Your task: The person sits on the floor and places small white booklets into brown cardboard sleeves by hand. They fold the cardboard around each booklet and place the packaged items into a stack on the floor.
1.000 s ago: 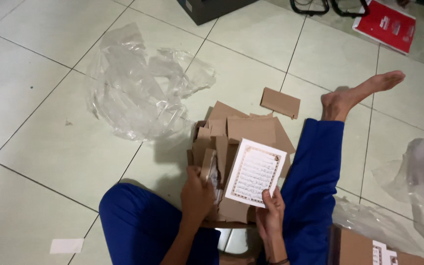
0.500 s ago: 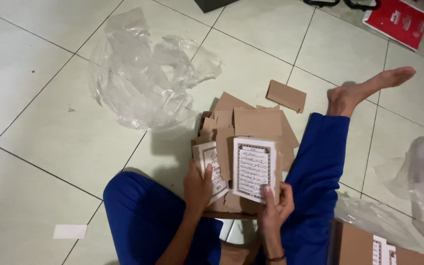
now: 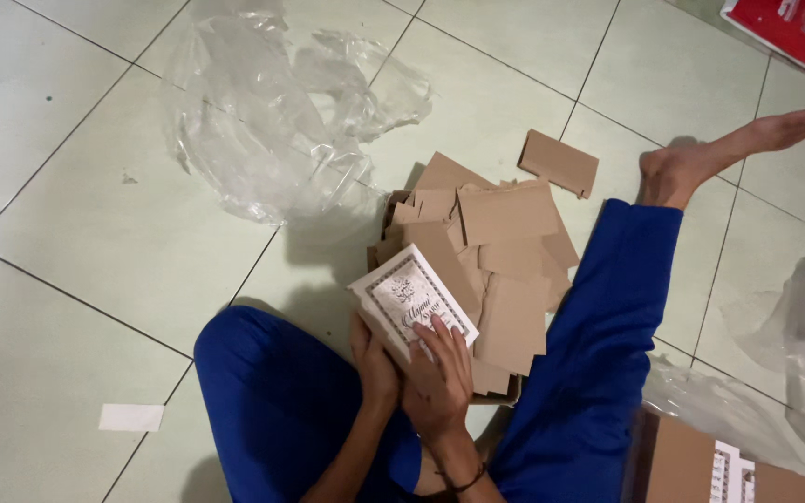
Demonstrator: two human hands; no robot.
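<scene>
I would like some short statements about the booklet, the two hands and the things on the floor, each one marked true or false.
1. Both hands hold one white booklet with a decorated border. True: the left hand is under it and the right hand lies on its lower edge.
2. The pile of brown card pieces lies between the person's legs. True.
3. The crumpled clear plastic sheet covers the pile. False: it lies on the tiles beside the pile, further from the person.
4. The person wears shoes. False: the foot is bare.
5. A single brown card piece lies apart from the pile. True.
</scene>
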